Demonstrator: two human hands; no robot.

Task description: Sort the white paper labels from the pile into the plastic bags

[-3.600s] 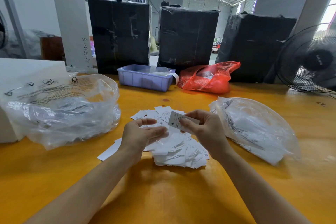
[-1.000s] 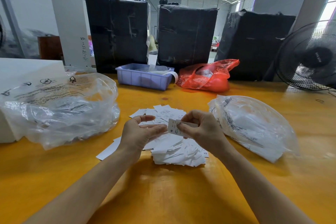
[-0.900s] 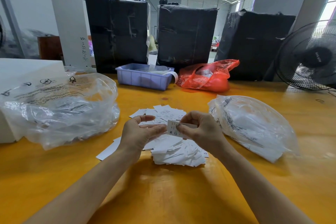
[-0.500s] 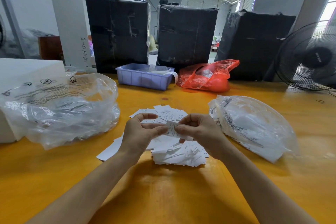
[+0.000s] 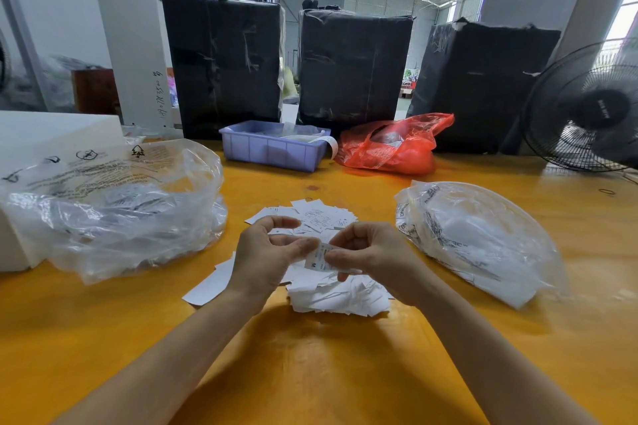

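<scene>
Both hands meet over the pile of white labels (image 5: 331, 290) on the yellow bench (image 5: 310, 373). The right hand (image 5: 373, 257) pinches one small label (image 5: 317, 258), and the left hand (image 5: 264, 255) holds its other end with its fingertips. One clear bag (image 5: 114, 203) sits at 9 o'clock from the pile, and another clear bag (image 5: 480, 238) at 3 o'clock.

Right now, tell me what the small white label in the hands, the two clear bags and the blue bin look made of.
Small white label: thin matte paper, seemingly; it bends between both hands.
Clear crinkled bag on the left and clear bag on the right: glossy thin plastic film, wrinkled and see-through.
Blue rectangular bin: rigid, likely moulded plastic, with ribbed walls.
</scene>
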